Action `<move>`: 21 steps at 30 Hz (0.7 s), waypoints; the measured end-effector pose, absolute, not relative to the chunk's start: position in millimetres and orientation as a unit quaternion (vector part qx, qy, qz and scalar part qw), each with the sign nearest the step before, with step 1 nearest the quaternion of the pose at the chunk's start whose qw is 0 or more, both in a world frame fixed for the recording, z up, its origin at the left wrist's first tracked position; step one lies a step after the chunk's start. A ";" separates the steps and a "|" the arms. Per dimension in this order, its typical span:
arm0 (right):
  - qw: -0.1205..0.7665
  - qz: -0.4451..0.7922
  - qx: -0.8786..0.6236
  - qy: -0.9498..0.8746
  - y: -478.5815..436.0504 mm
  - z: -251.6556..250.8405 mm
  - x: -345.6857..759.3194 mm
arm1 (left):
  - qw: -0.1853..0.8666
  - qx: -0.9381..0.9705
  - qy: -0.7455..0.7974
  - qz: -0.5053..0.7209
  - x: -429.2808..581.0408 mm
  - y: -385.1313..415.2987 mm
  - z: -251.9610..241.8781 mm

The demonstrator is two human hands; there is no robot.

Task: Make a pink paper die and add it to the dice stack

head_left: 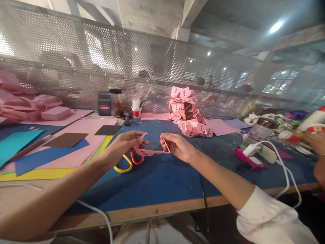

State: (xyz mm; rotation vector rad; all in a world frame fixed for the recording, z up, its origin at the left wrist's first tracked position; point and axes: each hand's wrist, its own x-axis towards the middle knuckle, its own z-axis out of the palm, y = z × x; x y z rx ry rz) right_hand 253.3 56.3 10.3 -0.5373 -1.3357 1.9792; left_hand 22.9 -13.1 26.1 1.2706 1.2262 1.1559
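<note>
Between my two hands stretches a folded pink foam strip (149, 153) with dark dots along it. My left hand (127, 144) has its fingers closed on the strip's left end. The other end is pinched between thumb and fingers of my right hand (177, 145), where the strip bends upward. Scissors with one yellow and one red handle loop (123, 166) lie on the blue table mat (157, 183), partly behind my left hand. Farther back rises a pile of similar dotted pink pieces (188, 112).
Coloured sheets (96, 145) and pink pieces (22, 101) cover the left side. A jar (118, 103) and a cup (136, 112) stand along the perforated screen (152, 81). To the right are a magenta power strip (250, 160), white cables and another person's hand (317, 142).
</note>
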 end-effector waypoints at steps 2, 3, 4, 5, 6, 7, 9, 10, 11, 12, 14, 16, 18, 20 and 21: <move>0.344 0.742 -0.222 -0.532 56.4 10.5 253.8 | 0.504 0.513 0.508 0.474 21.4 -11.0 23.8; 0.344 0.732 -0.231 -0.540 56.2 11.1 254.1 | 0.506 0.507 0.511 0.475 20.8 -9.8 22.7; 0.346 0.724 -0.240 -0.547 56.0 11.9 254.4 | 0.508 0.500 0.513 0.479 20.1 -8.6 21.5; 0.348 0.714 -0.251 -0.553 55.9 12.5 254.6 | 0.511 0.493 0.514 0.481 19.3 -7.3 20.3; 0.351 0.702 -0.264 -0.560 56.1 12.9 254.7 | 0.515 0.487 0.513 0.484 18.5 -6.0 19.0; 0.356 0.687 -0.277 -0.569 56.7 13.0 254.6 | 0.518 0.481 0.513 0.487 17.7 -4.8 17.7; 0.373 0.643 -0.301 -0.598 58.4 12.0 253.9 | 0.526 0.472 0.512 0.489 16.4 -2.6 15.1; 0.383 0.614 -0.309 -0.617 59.2 11.2 253.5 | 0.528 0.469 0.511 0.489 15.9 -1.8 14.0; 0.397 0.580 -0.313 -0.639 59.4 10.6 253.0 | 0.528 0.466 0.514 0.490 15.7 -1.2 13.0; 0.413 0.540 -0.311 -0.664 58.6 10.5 252.5 | 0.524 0.463 0.518 0.493 15.7 -0.8 12.2; 0.450 0.442 -0.293 -0.719 53.0 12.2 251.9 | 0.509 0.460 0.528 0.500 16.0 -0.7 11.4; 0.474 0.336 -0.256 -0.772 41.1 16.6 251.8 | 0.493 0.465 0.533 0.507 16.6 -1.3 11.5; 0.466 0.250 -0.205 -0.824 24.5 21.9 251.6 | 0.481 0.475 0.532 0.510 17.4 -2.4 12.2; 0.433 0.168 -0.138 -0.875 7.1 25.5 250.7 | 0.464 0.486 0.537 0.510 18.8 -3.7 13.5; 0.409 0.128 -0.111 -0.897 -0.7 26.0 250.0 | 0.454 0.491 0.542 0.509 19.7 -4.2 14.3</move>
